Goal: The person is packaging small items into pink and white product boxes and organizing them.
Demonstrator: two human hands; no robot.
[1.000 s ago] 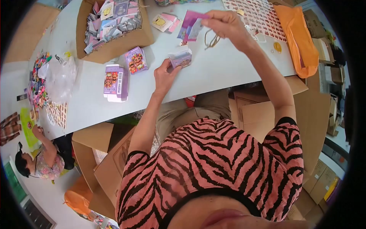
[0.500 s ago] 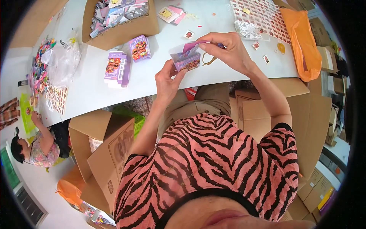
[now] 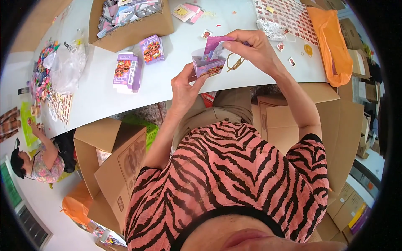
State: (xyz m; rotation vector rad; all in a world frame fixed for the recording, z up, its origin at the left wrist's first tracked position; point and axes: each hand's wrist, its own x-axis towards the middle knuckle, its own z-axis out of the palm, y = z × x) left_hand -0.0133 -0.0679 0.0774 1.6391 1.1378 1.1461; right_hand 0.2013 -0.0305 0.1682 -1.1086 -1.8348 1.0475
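My left hand (image 3: 184, 85) grips a small purple printed box (image 3: 211, 67) whose top is open. Between the thumb and fingers of my right hand (image 3: 253, 49), a flat purple packet (image 3: 212, 47) stands upright, its lower end inside the mouth of the box. Tan rubber bands (image 3: 235, 63) dangle by the right hand's fingers. To the left on the table lie a purple printed box (image 3: 125, 70) with its lower flap out and a stack of purple printed cards or boxes (image 3: 152, 50); which of these the stack is, I cannot tell.
On the white table (image 3: 98, 92) stands a cardboard carton (image 3: 138, 31) full of small packets. An orange bag (image 3: 335, 54) hangs at the right edge, beside sticker sheets (image 3: 289, 21). A clear plastic bag (image 3: 67, 69) lies left. Open cartons (image 3: 121, 163) flank me; another person (image 3: 46, 161) sits far left.
My right hand has turned the packet upright, so more of it shows above the box. The left hand still holds the box, which has shifted slightly to the right.
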